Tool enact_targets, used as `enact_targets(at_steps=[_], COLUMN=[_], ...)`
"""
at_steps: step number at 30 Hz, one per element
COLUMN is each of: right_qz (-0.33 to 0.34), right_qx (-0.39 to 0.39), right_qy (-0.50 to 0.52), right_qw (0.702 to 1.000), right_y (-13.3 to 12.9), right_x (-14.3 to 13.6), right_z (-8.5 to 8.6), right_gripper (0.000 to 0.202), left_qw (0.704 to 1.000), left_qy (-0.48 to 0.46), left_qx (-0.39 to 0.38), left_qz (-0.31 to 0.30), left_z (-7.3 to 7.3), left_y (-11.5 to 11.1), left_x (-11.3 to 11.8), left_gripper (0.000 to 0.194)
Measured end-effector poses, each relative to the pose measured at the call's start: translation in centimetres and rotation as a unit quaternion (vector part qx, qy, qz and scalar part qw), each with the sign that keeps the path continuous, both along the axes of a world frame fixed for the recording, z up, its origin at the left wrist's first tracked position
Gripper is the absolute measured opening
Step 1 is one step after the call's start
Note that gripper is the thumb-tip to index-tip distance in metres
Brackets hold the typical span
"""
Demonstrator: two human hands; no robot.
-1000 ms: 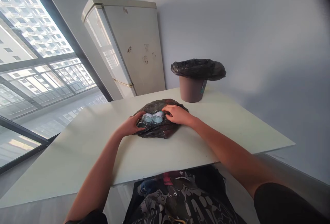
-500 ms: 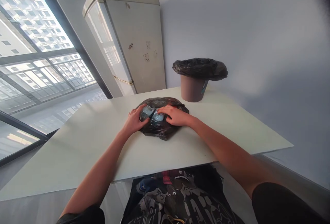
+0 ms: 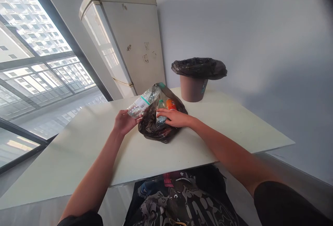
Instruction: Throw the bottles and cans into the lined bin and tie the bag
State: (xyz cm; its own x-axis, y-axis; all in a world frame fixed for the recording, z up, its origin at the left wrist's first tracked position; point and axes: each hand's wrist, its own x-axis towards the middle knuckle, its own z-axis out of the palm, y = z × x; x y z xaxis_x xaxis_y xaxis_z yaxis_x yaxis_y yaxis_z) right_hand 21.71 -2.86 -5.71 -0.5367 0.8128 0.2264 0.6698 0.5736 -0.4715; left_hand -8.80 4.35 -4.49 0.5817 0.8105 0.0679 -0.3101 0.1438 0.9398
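My left hand (image 3: 123, 122) is closed around the base of a clear plastic bottle (image 3: 140, 105) with a white and green label. The bottle lies tilted, its far end over the mouth of a crumpled black plastic bag (image 3: 152, 127). Within the opened bag, my right hand (image 3: 177, 118) has its fingers bent over a second clear bottle with a green cap (image 3: 161, 104). An orange-labelled container (image 3: 171, 104) sits just beyond that hand, also in the bag. The undersides of both bottles are partly hidden.
A brown bin (image 3: 193, 89) lined with a black bag (image 3: 200, 67) stands at the back of the pale table (image 3: 229, 125). Behind the table are a white refrigerator (image 3: 137, 38) and a wall. A large window (image 3: 39, 59) is on the left.
My left hand has moved left, drawing one bottle partly out of the bag. The bag's mouth has spread, exposing the green cap and orange container. My right hand stays nearly in place.
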Motion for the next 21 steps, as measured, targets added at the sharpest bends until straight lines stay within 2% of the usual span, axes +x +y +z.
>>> enact_targets(at_steps=[5,9,11,16,21], right_qz=[0.006,-0.002,-0.011,-0.055,-0.113], right_qx=[-0.01,-0.049,-0.05,-0.006,0.077], right_qy=[0.071,0.146,0.165,0.193,0.266], right_qw=[0.997,0.988,0.985,0.98,0.954], right_y=[0.1,0.2,0.3,0.6,0.4], right_x=[0.1,0.4,0.6,0.6,0.6], right_z=[0.3,0.6,0.4,0.1,0.9], right_gripper=[0.058,0.064,0.065,0.066,0.061], left_qw=[0.997,0.996,0.996,0.995,0.977], left_qy=[-0.068,-0.071,-0.072,-0.102,-0.205], left_qx=[0.027,0.02,0.015,0.002,0.01], left_qz=[0.024,0.051,0.046,0.003,0.058], left_z=[-0.4,-0.8,-1.2,-1.7,-1.0], left_y=[0.1,0.5,0.9,2.3,2.1], left_x=[-0.5,-1.2,-1.7,-3.0,-2.4], left_gripper=[0.073,0.074,0.073,0.068,0.063])
